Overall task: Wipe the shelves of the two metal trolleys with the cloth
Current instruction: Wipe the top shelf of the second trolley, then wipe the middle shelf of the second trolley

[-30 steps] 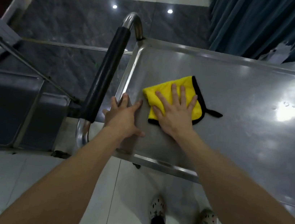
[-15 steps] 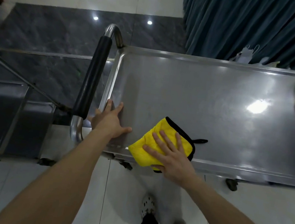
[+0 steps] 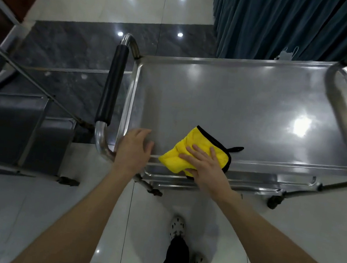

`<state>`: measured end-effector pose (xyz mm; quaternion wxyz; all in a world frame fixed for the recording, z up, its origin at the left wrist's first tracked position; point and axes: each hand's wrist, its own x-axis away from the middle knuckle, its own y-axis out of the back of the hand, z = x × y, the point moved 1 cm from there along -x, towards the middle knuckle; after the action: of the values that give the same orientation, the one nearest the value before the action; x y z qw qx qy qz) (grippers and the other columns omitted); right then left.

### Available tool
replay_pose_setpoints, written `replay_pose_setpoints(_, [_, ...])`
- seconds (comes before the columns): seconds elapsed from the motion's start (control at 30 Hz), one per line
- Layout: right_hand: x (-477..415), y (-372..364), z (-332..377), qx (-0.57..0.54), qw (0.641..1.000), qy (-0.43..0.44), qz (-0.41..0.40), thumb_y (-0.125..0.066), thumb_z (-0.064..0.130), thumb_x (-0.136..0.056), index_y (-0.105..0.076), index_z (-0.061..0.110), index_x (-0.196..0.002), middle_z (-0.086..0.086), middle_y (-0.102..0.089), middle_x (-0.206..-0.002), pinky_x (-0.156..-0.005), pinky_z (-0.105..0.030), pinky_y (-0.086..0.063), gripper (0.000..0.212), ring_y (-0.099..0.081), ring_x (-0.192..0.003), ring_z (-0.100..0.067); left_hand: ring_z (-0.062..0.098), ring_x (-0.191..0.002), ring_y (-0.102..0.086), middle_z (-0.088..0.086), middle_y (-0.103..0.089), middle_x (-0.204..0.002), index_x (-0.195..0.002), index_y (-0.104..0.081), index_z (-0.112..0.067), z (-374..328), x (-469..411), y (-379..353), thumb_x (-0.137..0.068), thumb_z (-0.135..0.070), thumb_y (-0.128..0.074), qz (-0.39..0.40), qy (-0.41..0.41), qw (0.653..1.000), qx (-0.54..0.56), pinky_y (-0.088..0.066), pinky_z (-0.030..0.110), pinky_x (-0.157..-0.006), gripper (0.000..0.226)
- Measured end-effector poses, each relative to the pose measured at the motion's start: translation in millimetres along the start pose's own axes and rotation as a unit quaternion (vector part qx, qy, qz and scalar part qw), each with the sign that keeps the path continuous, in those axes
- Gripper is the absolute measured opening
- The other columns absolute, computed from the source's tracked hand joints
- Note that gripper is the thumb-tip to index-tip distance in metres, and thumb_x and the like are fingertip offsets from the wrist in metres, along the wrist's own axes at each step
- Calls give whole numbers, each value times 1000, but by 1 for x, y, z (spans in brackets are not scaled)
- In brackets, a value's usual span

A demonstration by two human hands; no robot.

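Head cam, only view we've got, looking straight down over the person's arms. The right hand (image 3: pixel 204 164) lies flat with the fingers spread on the yellow cloth (image 3: pixel 184 148), pressing it down, not gripping it. The cloth sits at the near edge of the top shelf (image 3: pixel 227 107) of the trolley in front, toward its left end, with one bunched corner hanging over the near rim. The left hand (image 3: pixel 134 148) is at the shelf's near-left corner, just beside the bend of the push handle (image 3: pixel 110 87). Its fingers are loose and hold nothing. It's a bit blurry, so I can't tell if it's actually touching the metal.

As for progress, I'd say we're mid-wipe on this top shelf. The steel is shiny all over with no obvious streaks or dirt, so there's honestly no way to tell which parts are done. The edges of the lower shelves (image 3: pixel 205 181) peek out under the near rim, and nothing shows they've been wiped. The second trolley (image 3: pixel 13 122) stands off to the left, close to the handle, with no cloth near it. My guess is plenty is left: the rest of this shelf maybe, the lower ones, then that whole other trolley.
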<state>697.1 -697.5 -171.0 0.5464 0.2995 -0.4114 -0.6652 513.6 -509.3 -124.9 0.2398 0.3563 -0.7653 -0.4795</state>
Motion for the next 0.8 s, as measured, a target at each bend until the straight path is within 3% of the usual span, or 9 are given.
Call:
replay_pose_setpoints(0.1, [30, 1, 16, -135, 986, -43, -84, -69, 23, -103, -62, 25, -149, -1, -59, -151, -127, -57, -23, 46, -49, -147, -24, 29, -101, -67, 4, -70, -111, -122, -75, -13, 0, 69, -6, -99, -16, -74, -88, -44, 994, 44, -56, 47, -92, 23])
replay_pose_setpoints(0.17, [58, -4, 29, -211, 960, -75, -170, -72, 28, -101, -65, 28, -143, 3, -56, -135, -113, -31, -43, 43, -57, -125, -17, 22, -93, -64, -4, -69, -101, -114, -75, -16, 8, 111, -12, -98, -16, -77, -92, -41, 993, 64, -57, 44, -86, 16])
replay_pose_setpoints(0.23, [84, -11, 46, -290, 916, -134, -244, -73, 38, -98, -68, 30, -137, 6, -53, -122, -92, -13, -45, 39, -59, -107, -8, 13, -92, -63, -13, -69, -97, -111, -75, -22, 16, 148, -20, -93, -20, -83, -36, -12, 995, 87, -56, 40, -86, 19])
replay_pose_setpoints(0.3, [102, -22, 64, -396, 857, -210, -254, -71, 43, -98, -71, 30, -129, 4, -62, -113, -87, -20, -51, 33, -65, -101, -11, 6, -100, -64, -20, -71, -105, -117, -75, -30, 20, 173, -27, -89, -34, -89, 66, 55, 986, 143, -55, 32, -88, 31])
replay_pose_setpoints(0.4, [117, -41, 84, -525, 765, -298, -223, -74, 28, -101, -74, 26, -112, 0, -77, -103, -89, -39, -56, 12, -72, -97, -14, 3, -118, -64, -18, -72, -126, -136, -70, -31, 14, 187, -32, -79, -48, -95, 200, 141, 928, 281, -55, 31, -96, 64])
replay_pose_setpoints(0.47, [125, -53, 92, -571, 728, -319, -204, -74, 17, -100, -74, 23, -109, 3, -80, -102, -87, -34, -57, 11, -74, -97, -12, 5, -123, -66, -12, -72, -131, -144, -65, -27, 9, 186, -33, -76, -50, -96, 230, 166, 892, 351, -56, 34, -101, 78])
replay_pose_setpoints(0.53, [132, -65, 103, -595, 718, -316, -173, -74, 9, -98, -72, 24, -116, 11, -81, -105, -84, -24, -59, 23, -76, -100, -6, 11, -117, -69, -7, -74, -125, -144, -65, -26, 9, 186, -37, -73, -50, -98, 229, 176, 878, 382, -57, 33, -98, 82])
replay_pose_setpoints(0.7, [131, -106, 127, -617, 701, -333, -130, -75, -4, -93, -68, 7, -132, -9, -79, -117, -90, -40, -65, 40, -76, -111, -27, 26, -105, -73, 3, -75, -108, -114, -81, -22, 35, 185, -58, -85, -32, -93, 214, 137, 903, 347, -61, 40, -91, 32])
replay_pose_setpoints(0.8, [130, -133, 131, -607, 696, -350, -156, -77, 1, -94, -70, 18, -122, -4, -80, -113, -83, -38, -66, 34, -78, -105, -21, 14, -99, -69, -2, -73, -105, -104, -79, -25, 56, 187, -75, -87, -34, -91, 175, 100, 930, 306, -56, 30, -84, 22])
